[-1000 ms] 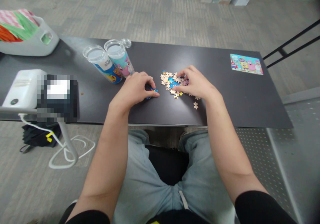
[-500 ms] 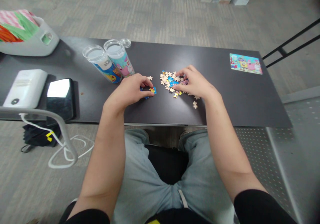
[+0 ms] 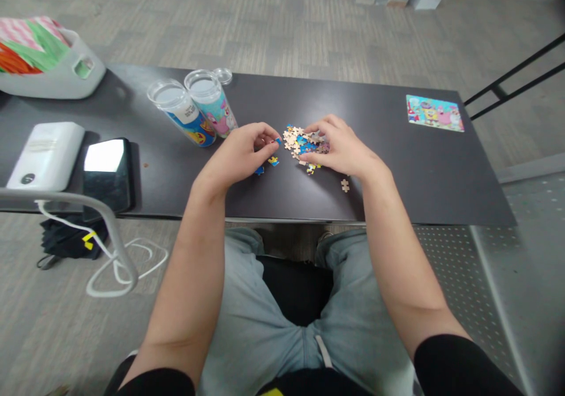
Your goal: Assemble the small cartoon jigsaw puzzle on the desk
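Observation:
A heap of small jigsaw pieces point(image 3: 301, 142) lies in the middle of the black table point(image 3: 397, 172). My left hand point(image 3: 241, 155) is raised a little at the heap's left edge, its fingers pinched on a blue puzzle piece point(image 3: 278, 140). Two blue and yellow pieces point(image 3: 273, 161) lie on the table just under that hand. My right hand point(image 3: 342, 147) rests on the right side of the heap with curled fingers pressing on the pieces. One loose piece point(image 3: 345, 185) lies apart, near my right wrist.
Two clear printed tubes point(image 3: 194, 109) and a round lid point(image 3: 222, 76) stand left of the heap. A phone point(image 3: 106, 169) and a white device point(image 3: 44, 155) lie at the far left, beside a grey basket point(image 3: 53, 66). A picture card point(image 3: 435, 113) lies at the right end.
My left hand has lifted off the joined blue pieces and moved right toward the heap, now pinching one blue piece. The right hand has stayed on the heap.

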The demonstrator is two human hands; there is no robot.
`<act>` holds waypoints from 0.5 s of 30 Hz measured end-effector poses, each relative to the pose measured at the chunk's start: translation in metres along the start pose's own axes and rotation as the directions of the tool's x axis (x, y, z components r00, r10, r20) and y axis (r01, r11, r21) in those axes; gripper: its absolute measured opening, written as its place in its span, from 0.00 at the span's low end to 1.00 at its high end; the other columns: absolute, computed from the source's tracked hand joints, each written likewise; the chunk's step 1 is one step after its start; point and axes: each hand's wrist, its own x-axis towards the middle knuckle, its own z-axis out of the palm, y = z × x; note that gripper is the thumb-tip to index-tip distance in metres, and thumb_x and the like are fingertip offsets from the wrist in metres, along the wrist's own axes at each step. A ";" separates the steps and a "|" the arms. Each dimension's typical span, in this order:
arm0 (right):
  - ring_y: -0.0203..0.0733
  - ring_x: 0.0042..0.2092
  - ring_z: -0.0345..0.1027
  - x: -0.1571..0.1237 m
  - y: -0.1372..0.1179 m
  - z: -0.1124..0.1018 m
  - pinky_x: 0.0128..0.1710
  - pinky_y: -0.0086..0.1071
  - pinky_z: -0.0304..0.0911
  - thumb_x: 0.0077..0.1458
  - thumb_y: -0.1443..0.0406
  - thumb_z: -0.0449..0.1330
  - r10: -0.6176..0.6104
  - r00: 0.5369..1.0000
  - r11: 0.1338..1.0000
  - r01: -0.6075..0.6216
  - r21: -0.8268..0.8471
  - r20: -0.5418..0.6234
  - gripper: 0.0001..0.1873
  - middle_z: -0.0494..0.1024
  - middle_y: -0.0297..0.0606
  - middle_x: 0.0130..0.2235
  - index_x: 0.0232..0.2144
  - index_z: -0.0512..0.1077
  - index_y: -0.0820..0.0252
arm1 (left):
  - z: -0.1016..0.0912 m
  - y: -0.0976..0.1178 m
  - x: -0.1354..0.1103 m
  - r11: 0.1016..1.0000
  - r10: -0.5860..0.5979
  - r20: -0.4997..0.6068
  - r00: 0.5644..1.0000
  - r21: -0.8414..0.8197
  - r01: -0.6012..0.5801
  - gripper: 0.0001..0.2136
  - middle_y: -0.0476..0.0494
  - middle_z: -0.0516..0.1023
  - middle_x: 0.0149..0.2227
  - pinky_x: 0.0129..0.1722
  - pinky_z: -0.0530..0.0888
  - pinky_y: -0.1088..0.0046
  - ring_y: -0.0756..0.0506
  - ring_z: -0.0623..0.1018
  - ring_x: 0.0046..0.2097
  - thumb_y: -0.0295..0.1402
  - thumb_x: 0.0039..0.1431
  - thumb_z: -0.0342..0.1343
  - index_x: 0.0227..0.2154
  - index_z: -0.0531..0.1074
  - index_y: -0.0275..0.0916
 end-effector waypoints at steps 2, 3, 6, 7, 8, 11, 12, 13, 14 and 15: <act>0.83 0.70 0.83 -0.009 -0.001 -0.015 0.78 0.79 0.76 0.62 0.49 0.86 0.084 0.996 0.995 -0.084 -0.044 -0.007 0.25 0.86 0.52 0.67 0.59 0.89 0.37 | -0.006 0.005 -0.003 0.999 -0.029 -0.016 0.999 0.034 0.029 0.16 0.46 0.94 0.52 0.64 0.87 0.45 0.34 0.88 0.53 0.56 0.72 0.68 0.52 0.85 0.54; 0.82 0.69 0.83 -0.016 -0.001 -0.025 0.79 0.79 0.76 0.62 0.45 0.86 0.145 0.989 0.986 -0.145 -0.079 0.000 0.27 0.85 0.52 0.67 0.59 0.89 0.38 | -0.010 0.006 -0.005 0.996 -0.037 -0.010 0.999 0.075 0.038 0.19 0.44 0.94 0.57 0.67 0.86 0.45 0.33 0.88 0.57 0.57 0.70 0.69 0.55 0.86 0.54; 0.80 0.58 0.86 -0.041 0.005 -0.056 0.72 0.81 0.81 0.51 0.41 0.89 0.358 0.931 0.922 -0.339 -0.188 0.071 0.40 0.82 0.60 0.66 0.59 0.87 0.48 | -0.019 0.007 -0.014 0.969 -0.058 0.014 0.998 0.243 0.053 0.31 0.36 0.88 0.69 0.78 0.81 0.43 0.29 0.86 0.68 0.65 0.68 0.69 0.62 0.88 0.49; 0.80 0.55 0.86 -0.049 0.007 -0.065 0.67 0.82 0.83 0.48 0.41 0.90 0.405 0.909 0.902 -0.379 -0.205 0.102 0.43 0.82 0.60 0.64 0.59 0.85 0.48 | -0.020 0.006 -0.017 0.953 -0.076 0.018 0.997 0.295 0.067 0.34 0.33 0.86 0.71 0.80 0.80 0.42 0.27 0.85 0.69 0.65 0.67 0.69 0.65 0.88 0.47; 0.79 0.52 0.86 -0.056 0.010 -0.071 0.65 0.82 0.83 0.45 0.40 0.90 0.439 0.891 0.887 -0.410 -0.212 0.114 0.46 0.82 0.59 0.62 0.60 0.84 0.48 | -0.021 0.004 -0.021 0.935 -0.106 0.025 0.994 0.342 0.091 0.37 0.30 0.83 0.73 0.79 0.80 0.41 0.25 0.85 0.69 0.65 0.67 0.69 0.68 0.87 0.45; 0.78 0.49 0.87 -0.068 0.012 -0.075 0.59 0.80 0.83 0.40 0.43 0.91 0.490 0.850 0.870 -0.460 -0.180 0.196 0.51 0.82 0.55 0.58 0.62 0.80 0.46 | -0.021 -0.005 -0.027 0.874 -0.218 0.048 0.975 0.453 0.173 0.43 0.24 0.75 0.78 0.75 0.83 0.36 0.19 0.87 0.67 0.62 0.66 0.72 0.77 0.80 0.43; 0.77 0.48 0.87 -0.068 0.010 -0.074 0.57 0.78 0.83 0.40 0.45 0.91 0.491 0.843 0.871 -0.466 -0.156 0.221 0.50 0.81 0.53 0.58 0.62 0.79 0.45 | -0.021 -0.007 -0.028 0.858 -0.242 0.055 0.969 0.478 0.187 0.44 0.23 0.75 0.79 0.74 0.84 0.34 0.17 0.88 0.67 0.62 0.65 0.72 0.78 0.79 0.44; 0.76 0.48 0.87 -0.067 0.008 -0.071 0.55 0.75 0.83 0.41 0.46 0.89 0.485 0.841 0.875 -0.467 -0.130 0.241 0.49 0.81 0.52 0.57 0.62 0.78 0.43 | -0.021 -0.010 -0.028 0.848 -0.252 0.060 0.966 0.494 0.191 0.44 0.23 0.75 0.78 0.73 0.84 0.34 0.15 0.88 0.68 0.62 0.65 0.73 0.78 0.78 0.45; 0.75 0.48 0.87 -0.065 0.005 -0.067 0.53 0.73 0.83 0.43 0.47 0.88 0.474 0.843 0.880 -0.463 -0.105 0.256 0.46 0.81 0.50 0.56 0.62 0.78 0.43 | -0.020 -0.013 -0.027 0.845 -0.250 0.060 0.966 0.501 0.188 0.43 0.23 0.77 0.77 0.73 0.84 0.33 0.14 0.88 0.68 0.62 0.65 0.73 0.77 0.79 0.46; 0.74 0.47 0.87 -0.061 0.003 -0.064 0.52 0.72 0.82 0.45 0.48 0.86 0.459 0.849 0.887 -0.454 -0.084 0.261 0.43 0.81 0.49 0.55 0.61 0.78 0.43 | -0.020 -0.015 -0.026 0.849 -0.238 0.060 0.969 0.497 0.178 0.41 0.23 0.79 0.74 0.72 0.84 0.34 0.14 0.88 0.69 0.62 0.66 0.73 0.75 0.80 0.46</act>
